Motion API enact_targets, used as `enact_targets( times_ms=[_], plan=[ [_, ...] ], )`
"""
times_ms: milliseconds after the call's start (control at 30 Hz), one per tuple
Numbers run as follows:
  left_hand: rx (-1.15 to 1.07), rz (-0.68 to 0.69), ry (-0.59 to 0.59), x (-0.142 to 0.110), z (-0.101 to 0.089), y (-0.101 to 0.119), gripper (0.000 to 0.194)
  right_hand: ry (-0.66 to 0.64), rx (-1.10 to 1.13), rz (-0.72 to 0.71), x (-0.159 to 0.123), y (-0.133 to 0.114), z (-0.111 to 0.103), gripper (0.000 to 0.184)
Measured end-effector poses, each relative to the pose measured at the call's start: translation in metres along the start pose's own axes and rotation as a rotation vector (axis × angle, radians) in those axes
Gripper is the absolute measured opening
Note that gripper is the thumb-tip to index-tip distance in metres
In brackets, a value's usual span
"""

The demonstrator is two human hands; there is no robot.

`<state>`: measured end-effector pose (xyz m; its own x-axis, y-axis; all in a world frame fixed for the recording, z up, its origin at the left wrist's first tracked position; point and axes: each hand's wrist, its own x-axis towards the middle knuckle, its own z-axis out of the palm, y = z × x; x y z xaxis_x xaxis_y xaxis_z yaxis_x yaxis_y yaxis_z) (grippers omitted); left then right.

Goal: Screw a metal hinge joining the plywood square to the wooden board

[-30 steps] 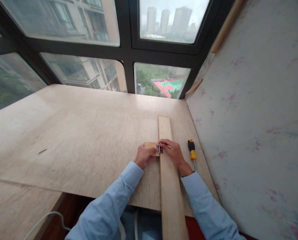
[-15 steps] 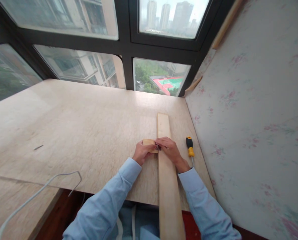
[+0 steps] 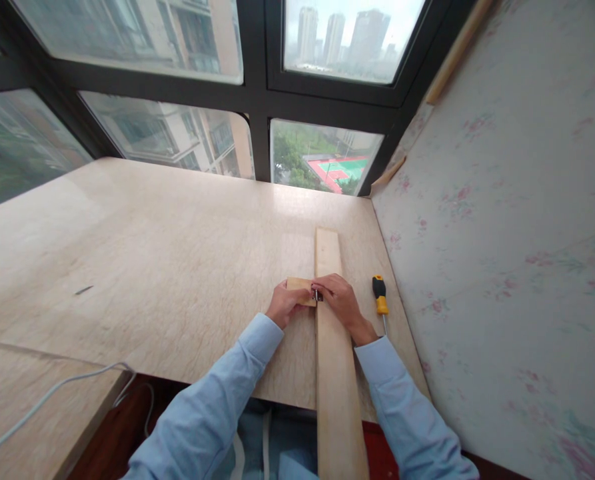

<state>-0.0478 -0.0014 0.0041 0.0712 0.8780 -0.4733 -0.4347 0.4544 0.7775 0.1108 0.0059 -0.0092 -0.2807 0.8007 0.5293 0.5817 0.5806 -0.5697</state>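
My left hand is closed around a short wooden block that lies against the left side of a long wooden plank. A small metal hinge sits where block and plank meet, partly covered by my fingers. The fingertips of my right hand pinch at this hinge from the right, with the hand resting over the plank. To the right of the plank lies a screwdriver with a black and yellow handle, its shaft toward me.
The plank runs over the front edge of the marble-patterned ledge. A white cable crosses the lower left corner. A thin dark sliver lies at left. Windows close off the back, and a flowered wall stands on the right.
The white cable at lower left has shifted left and downward. The view has moved slightly. Both hands keep their places at the block and the hinge.
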Motion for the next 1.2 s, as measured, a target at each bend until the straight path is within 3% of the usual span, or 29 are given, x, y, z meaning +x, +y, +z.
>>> enact_targets(
  times_ms=[167, 333, 467, 600, 667, 733, 833, 900, 1000, 1100, 1200],
  plan=[
    [-0.01, 0.004, -0.032, 0.001, -0.001, -0.002, 0.04, 0.026, -0.042, 0.034, 0.0, -0.002, 0.002, 0.012],
    [0.008, -0.003, -0.021, 0.002, -0.001, -0.002, 0.041, 0.057, -0.012, 0.036, 0.003, -0.004, -0.007, 0.018],
    [0.054, -0.014, 0.029, 0.0, 0.0, 0.0, 0.039, 0.249, -0.088, 0.14, 0.005, 0.002, -0.041, 0.024],
    [0.042, -0.013, 0.019, 0.0, 0.0, 0.001, 0.039, 0.379, -0.323, 0.426, -0.006, 0.02, -0.084, 0.034],
    [0.042, -0.014, 0.016, 0.001, -0.001, 0.0, 0.04, 0.321, -0.463, 0.591, -0.015, 0.03, -0.099, 0.039],
    [0.042, -0.013, 0.014, 0.003, -0.002, -0.001, 0.041, 0.169, -0.529, 0.738, -0.024, 0.037, -0.105, 0.046],
    [0.038, -0.009, 0.003, 0.005, -0.004, -0.003, 0.041, -0.075, -0.478, 0.9, -0.03, 0.04, -0.106, 0.044],
    [0.035, -0.007, 0.0, 0.005, -0.004, -0.004, 0.041, -0.141, -0.424, 0.97, -0.03, 0.039, -0.105, 0.036],
    [0.041, -0.006, -0.002, 0.004, -0.004, -0.003, 0.041, -0.126, -0.397, 1.002, -0.027, 0.037, -0.107, 0.025],
    [0.043, -0.009, -0.002, 0.003, -0.003, -0.002, 0.041, -0.029, -0.284, 0.999, -0.028, 0.039, -0.109, 0.013],
    [0.044, -0.009, 0.002, 0.003, -0.003, -0.001, 0.041, 0.048, -0.111, 1.004, -0.029, 0.043, -0.109, 0.013]
  ],
)
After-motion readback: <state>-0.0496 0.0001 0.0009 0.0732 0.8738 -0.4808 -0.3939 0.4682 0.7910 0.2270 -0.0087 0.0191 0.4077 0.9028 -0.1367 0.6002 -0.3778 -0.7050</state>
